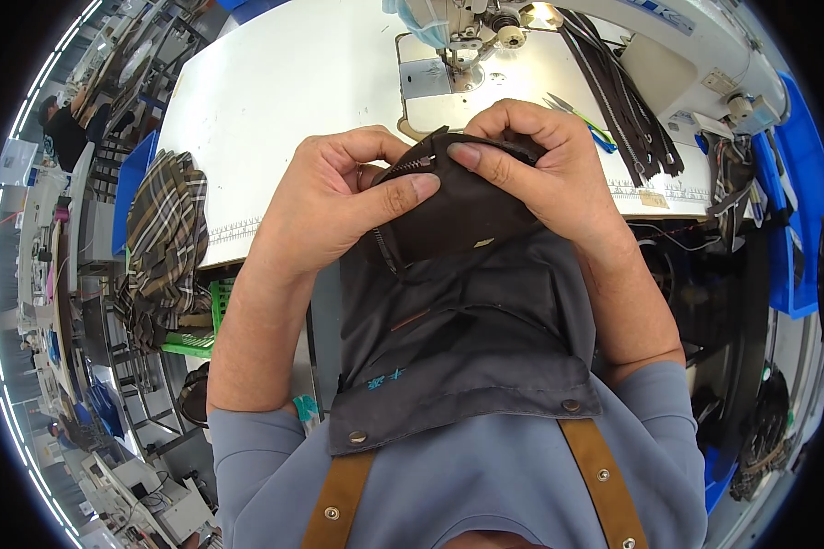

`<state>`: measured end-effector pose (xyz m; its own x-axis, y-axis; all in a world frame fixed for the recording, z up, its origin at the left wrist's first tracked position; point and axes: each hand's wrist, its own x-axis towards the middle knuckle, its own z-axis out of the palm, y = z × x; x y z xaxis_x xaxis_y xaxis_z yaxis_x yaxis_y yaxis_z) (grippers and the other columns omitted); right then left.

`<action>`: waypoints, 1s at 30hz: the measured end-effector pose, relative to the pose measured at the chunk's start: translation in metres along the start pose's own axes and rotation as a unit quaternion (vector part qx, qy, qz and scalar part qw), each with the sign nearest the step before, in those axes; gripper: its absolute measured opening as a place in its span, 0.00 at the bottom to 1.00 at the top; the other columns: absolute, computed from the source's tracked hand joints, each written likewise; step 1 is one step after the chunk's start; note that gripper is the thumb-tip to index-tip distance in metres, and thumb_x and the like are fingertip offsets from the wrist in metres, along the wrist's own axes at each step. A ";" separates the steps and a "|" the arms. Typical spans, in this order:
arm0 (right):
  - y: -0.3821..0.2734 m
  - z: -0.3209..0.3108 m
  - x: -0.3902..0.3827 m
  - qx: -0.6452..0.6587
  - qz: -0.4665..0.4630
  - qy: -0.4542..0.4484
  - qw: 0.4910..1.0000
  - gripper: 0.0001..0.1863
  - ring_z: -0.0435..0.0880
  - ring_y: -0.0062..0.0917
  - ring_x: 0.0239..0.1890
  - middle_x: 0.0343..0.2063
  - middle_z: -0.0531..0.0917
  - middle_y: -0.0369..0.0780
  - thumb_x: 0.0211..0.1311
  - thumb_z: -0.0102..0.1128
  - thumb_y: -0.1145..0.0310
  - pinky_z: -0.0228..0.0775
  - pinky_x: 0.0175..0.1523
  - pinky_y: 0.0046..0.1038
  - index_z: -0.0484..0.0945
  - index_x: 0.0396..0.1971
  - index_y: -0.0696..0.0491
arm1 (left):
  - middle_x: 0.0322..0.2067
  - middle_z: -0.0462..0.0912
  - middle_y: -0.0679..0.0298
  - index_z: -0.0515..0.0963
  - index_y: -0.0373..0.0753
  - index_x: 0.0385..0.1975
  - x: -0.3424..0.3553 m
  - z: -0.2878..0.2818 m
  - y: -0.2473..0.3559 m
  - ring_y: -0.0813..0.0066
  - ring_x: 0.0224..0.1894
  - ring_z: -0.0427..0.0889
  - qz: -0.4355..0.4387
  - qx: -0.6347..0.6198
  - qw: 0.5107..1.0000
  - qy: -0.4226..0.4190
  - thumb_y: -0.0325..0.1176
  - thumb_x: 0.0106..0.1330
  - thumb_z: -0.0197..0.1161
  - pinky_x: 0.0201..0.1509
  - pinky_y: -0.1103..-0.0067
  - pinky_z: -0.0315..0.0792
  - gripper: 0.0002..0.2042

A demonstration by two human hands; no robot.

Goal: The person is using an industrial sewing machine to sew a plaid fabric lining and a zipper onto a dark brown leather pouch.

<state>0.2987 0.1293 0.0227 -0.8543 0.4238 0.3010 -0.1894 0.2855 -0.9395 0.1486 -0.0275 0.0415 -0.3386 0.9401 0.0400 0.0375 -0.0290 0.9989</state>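
My left hand grips a dark brown fabric piece with a zipper along its upper edge, thumb lying just below the zipper teeth. My right hand pinches the same piece at its upper right, thumb pressed on it beside the zipper's end. A strip hangs down from the piece's left side, over my grey apron. Just beyond my hands stands a sewing machine with a metal plate. To the right lie scissors with blue and yellow handles and a bundle of dark zippers.
The white table has a ruler strip along its front edge. Plaid fabric drapes at the left over a green crate, near a blue bin. Another blue bin is at far right. A person works far left among other machines.
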 end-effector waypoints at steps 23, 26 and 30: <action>0.005 0.005 0.010 0.031 0.047 -0.030 0.998 0.09 0.74 0.09 0.29 0.24 0.80 0.31 0.57 0.69 0.67 0.65 0.35 0.15 0.82 0.29 0.59 | 0.23 0.80 0.71 0.82 0.31 0.31 0.005 -0.009 0.002 0.92 0.25 0.73 -0.104 0.026 0.993 -0.046 0.26 0.55 0.69 0.27 0.91 0.65 0.07; 0.002 0.004 0.008 0.084 0.026 -0.065 0.994 0.09 0.74 0.09 0.29 0.25 0.81 0.32 0.58 0.68 0.68 0.65 0.34 0.14 0.81 0.30 0.59 | 0.23 0.79 0.72 0.82 0.31 0.31 0.006 -0.008 0.002 0.92 0.24 0.72 -0.104 0.032 0.993 -0.055 0.26 0.54 0.69 0.27 0.90 0.64 0.07; 0.002 0.005 0.010 0.047 0.019 -0.072 0.996 0.09 0.74 0.09 0.28 0.24 0.81 0.32 0.59 0.67 0.68 0.65 0.33 0.15 0.82 0.31 0.59 | 0.26 0.78 0.73 0.79 0.32 0.32 0.006 -0.010 0.006 0.90 0.28 0.73 -0.133 0.097 0.983 -0.077 0.24 0.55 0.69 0.33 0.89 0.68 0.07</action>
<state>0.2872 0.1303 0.0234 -0.9206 0.3035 0.2457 -0.1953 0.1870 -0.9628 0.1374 -0.0251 0.0482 -0.2157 0.9460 -0.2418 0.1502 0.2768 0.9491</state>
